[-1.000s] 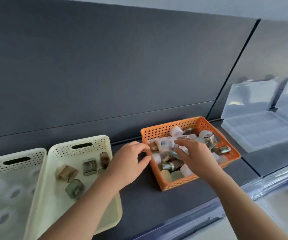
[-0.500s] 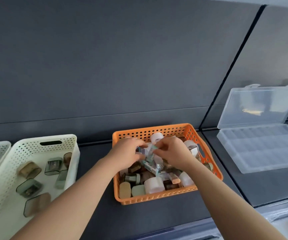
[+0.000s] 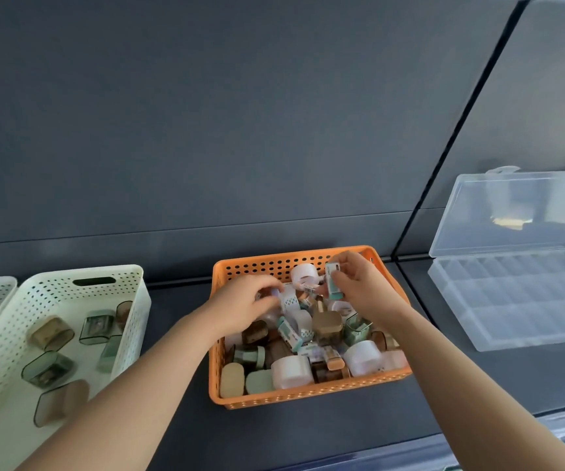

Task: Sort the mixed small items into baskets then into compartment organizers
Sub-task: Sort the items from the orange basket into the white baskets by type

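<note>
While reaching into the orange basket (image 3: 308,394), pinching a small teal box (image 3: 333,282) in right grip (image 3: 369,290), thumb and fingers closed round it, long axis near upright, held above the pile by the back wall. With left grip (image 3: 245,304) low among the mixed items (image 3: 308,351), fingers curled; cannot tell if holding anything, blurred. Judging next: cream basket (image 3: 53,288) lying left, past left grip, so a cross-reach; open organizer (image 3: 519,300) lying right on the desk (image 3: 175,300), nearer right grip.
</note>
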The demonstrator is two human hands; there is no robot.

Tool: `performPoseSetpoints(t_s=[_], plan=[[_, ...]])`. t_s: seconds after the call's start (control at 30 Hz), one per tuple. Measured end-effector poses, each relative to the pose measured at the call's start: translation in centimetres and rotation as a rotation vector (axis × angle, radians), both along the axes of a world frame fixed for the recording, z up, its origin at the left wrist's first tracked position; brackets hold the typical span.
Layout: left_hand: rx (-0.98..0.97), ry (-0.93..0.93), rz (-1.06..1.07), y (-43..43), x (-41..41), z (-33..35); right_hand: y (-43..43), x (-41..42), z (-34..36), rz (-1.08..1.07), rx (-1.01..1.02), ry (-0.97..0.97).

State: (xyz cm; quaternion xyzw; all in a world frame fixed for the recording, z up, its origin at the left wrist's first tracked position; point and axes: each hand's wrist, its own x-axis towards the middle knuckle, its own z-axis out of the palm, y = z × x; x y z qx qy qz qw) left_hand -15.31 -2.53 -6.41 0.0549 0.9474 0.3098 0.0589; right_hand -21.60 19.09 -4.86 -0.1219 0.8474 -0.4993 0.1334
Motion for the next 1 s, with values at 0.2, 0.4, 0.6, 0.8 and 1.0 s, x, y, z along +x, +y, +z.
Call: performPoseSetpoints(t_s=[0.2, 0.4, 0.6, 0.8, 1.0], plan=[[0.271, -0.020, 0.160, -0.4, 1.1, 1.5, -0.5, -1.5, 0.0, 0.137, 0.286, 0.085], [-0.194, -0.107, -0.094, 1.0, 0.4, 0.9, -1.6, -2.8, -0.7, 0.106, 0.488, 0.142], [-0.328, -0.102, -0.201, 1.7, -0.4, -0.3, -2.7, -2.9, -0.9, 0.153, 0.586, 0.117], [-0.218, -0.109, -0.156, 1.1, 0.0, -0.3, -2.0, -2.8, -0.5, 0.170, 0.500, 0.149], [0.098, -0.033, 0.115, -1.9, 4.1, 2.8, -3.4, -0.6, 2.9, 0.131, 0.155, 0.131]])
